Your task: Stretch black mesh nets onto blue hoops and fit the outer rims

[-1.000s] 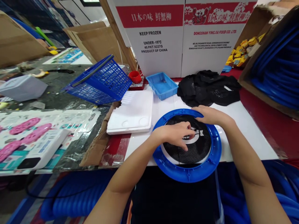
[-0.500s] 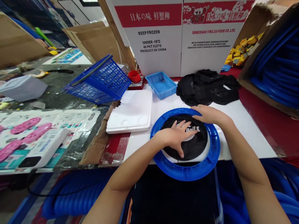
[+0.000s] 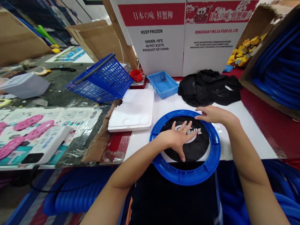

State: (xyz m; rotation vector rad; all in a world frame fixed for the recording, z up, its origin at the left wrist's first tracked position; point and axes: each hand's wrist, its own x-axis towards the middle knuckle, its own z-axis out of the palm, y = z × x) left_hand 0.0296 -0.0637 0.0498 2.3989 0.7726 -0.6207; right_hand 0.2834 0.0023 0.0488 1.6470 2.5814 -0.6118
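A: What's in view?

B: Head cam, looking down at a white work surface (image 3: 246, 131). A blue plastic ring (image 3: 187, 176) lies flat at the near edge, its front part hanging off the edge toward the person. A round black mesh disc (image 3: 198, 147) with white lettering sits inside the ring.

A: Hands?

B: Left hand (image 3: 179, 139) lies flat on the mesh centre, fingers spread wide, palm down. Right hand (image 3: 211, 114) rests on the ring's far-right rim, fingers together & extended, pressing flat. Neither pinches anything.

A: What could go wrong?

B: My read: the ring overhangs the edge, so hard pressure on the near side could tip it off toward the lap. The mesh looks loose in the ring w/ white showing around it; a push off-centre could slide or bunch it, leaving the lettering crooked.

A: Anything close by?

B: A pile of black mesh (image 3: 208, 87) just behind the right hand, a small blue tray (image 3: 162, 84) & a white foam slab (image 3: 133, 111) to the left. A wide sweep of the arm could knock them.
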